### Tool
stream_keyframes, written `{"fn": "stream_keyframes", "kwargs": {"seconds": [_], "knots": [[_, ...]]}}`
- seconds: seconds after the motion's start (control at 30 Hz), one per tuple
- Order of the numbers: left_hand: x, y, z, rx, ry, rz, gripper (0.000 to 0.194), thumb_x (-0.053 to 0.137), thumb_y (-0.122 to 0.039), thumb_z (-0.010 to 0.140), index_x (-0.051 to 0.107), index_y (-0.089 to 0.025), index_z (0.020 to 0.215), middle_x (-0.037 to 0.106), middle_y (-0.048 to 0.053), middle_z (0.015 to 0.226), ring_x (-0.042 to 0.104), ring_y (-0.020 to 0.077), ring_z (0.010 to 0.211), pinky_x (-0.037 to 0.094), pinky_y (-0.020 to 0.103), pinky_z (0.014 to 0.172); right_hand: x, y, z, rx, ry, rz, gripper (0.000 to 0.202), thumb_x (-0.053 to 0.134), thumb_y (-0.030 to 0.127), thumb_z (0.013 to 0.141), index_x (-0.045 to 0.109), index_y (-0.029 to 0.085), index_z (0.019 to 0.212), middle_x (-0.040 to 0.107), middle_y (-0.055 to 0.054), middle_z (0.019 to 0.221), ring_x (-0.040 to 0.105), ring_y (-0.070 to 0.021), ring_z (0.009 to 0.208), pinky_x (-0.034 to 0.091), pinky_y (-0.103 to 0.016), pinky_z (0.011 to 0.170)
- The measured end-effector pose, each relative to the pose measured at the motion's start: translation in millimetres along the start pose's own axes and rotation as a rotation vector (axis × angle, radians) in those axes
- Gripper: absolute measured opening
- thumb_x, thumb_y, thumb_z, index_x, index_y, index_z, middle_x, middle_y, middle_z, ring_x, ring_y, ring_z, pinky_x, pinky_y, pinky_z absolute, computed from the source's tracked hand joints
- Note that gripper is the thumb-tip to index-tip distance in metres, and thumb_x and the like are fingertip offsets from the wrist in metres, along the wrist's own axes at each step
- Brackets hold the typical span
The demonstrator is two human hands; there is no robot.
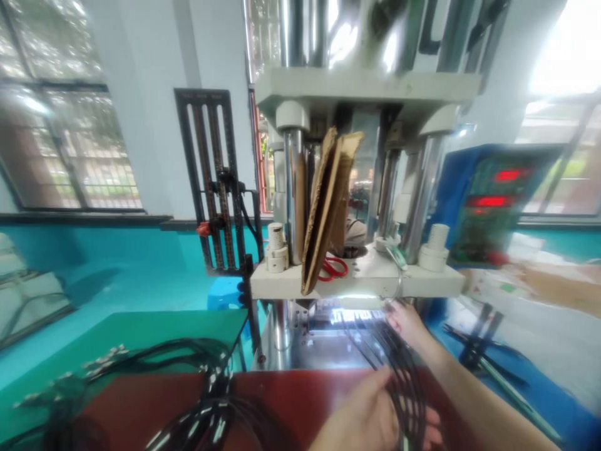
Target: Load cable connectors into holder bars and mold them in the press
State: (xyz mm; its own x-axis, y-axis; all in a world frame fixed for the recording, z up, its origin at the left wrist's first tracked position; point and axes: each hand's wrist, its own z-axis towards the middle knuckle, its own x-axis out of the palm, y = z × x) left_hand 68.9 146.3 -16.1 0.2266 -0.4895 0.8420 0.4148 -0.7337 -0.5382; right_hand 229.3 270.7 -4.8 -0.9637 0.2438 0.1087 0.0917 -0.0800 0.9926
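Note:
A bundle of black cables (407,391) runs from the metal mould (347,316) in the press down toward me. My left hand (375,410), low in the view, is closed around this bundle, its fingertips curling out on the right side. Farther in, my right hand (407,321) reaches to the mould's right edge beside the cables' far ends. Its fingers are pinched together; what lies between them is too small and blurred to tell.
The press (361,282) carries folded cardboard (326,213) and red-handled scissors (334,268). More black cables (206,419) with metal ends lie on the red-brown surface (291,391) and green table (178,322). A blue control box (464,188) with red displays stands right.

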Motion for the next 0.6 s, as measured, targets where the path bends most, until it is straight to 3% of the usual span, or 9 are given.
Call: {"fn": "stream_keyframes", "kwargs": {"seconds": [0.07,0.13,0.23,0.33,0.43,0.6], "knots": [[16.1,11,5,0.046,-0.068,-0.119,0.057,0.047,-0.054,0.074,0.054,-0.007,0.105,0.062,0.02,0.096,0.061,0.0285,0.085,0.04,0.038,0.078,-9,7,-29,-0.005,-0.009,0.028,0.022,0.054,0.037,0.073,0.051,0.017,0.067,0.042,0.008,0.036,0.03,-0.0043,0.027,0.014,-0.016,0.029],[33.3,22,13,0.106,-0.216,-0.225,0.051,0.05,-0.051,0.074,0.056,-0.007,0.1,0.063,0.017,0.089,0.061,0.0265,0.081,0.041,0.036,0.077,-18,14,-56,-0.015,-0.012,0.047,0.022,0.055,0.038,0.071,0.053,0.017,0.069,0.043,0.008,0.037,0.031,-0.0046,0.028,0.015,-0.016,0.029],[53.8,37,23,0.126,-0.371,-0.298,0.036,0.051,-0.041,0.077,0.058,-0.007,0.088,0.062,0.01,0.069,0.059,0.0173,0.062,0.042,0.029,0.064,-30,26,-86,-0.041,-0.038,0.077,0.024,0.055,0.04,0.071,0.052,0.017,0.067,0.042,0.008,0.037,0.03,-0.0044,0.028,0.016,-0.015,0.029],[64.9,50,27,0.1,-0.347,-0.296,0.022,0.048,-0.029,0.081,0.056,-0.01,0.077,0.044,-0.002,0.047,0.04,0.0064,0.038,0.03,0.018,0.043,-44,35,-103,-0.064,-0.092,0.114,0.024,0.055,0.041,0.07,0.051,0.017,0.067,0.042,0.008,0.036,0.031,-0.0044,0.027,0.016,-0.015,0.028],[70.4,62,20,0.073,-0.275,-0.249,0.018,0.053,-0.026,0.079,0.053,-0.011,0.069,0.027,-0.008,0.042,0.023,0.0021,0.034,0.015,0.014,0.038,-61,39,-112,-0.064,-0.149,0.157,0.025,0.058,0.041,0.068,0.05,0.017,0.068,0.046,0.007,0.039,0.036,-0.0054,0.028,0.019,-0.015,0.028],[67.8,89,-2,-0.081,-0.097,0.004,0.027,0.065,-0.039,0.067,0.054,-0.014,0.067,0.029,-0.007,0.042,0.022,0.0037,0.034,0.013,0.018,0.037,-99,33,-124,-0.025,-0.292,0.239,0.025,0.058,0.041,0.065,0.05,0.018,0.068,0.043,0.008,0.037,0.034,-0.0053,0.027,0.023,-0.015,0.028]]}}
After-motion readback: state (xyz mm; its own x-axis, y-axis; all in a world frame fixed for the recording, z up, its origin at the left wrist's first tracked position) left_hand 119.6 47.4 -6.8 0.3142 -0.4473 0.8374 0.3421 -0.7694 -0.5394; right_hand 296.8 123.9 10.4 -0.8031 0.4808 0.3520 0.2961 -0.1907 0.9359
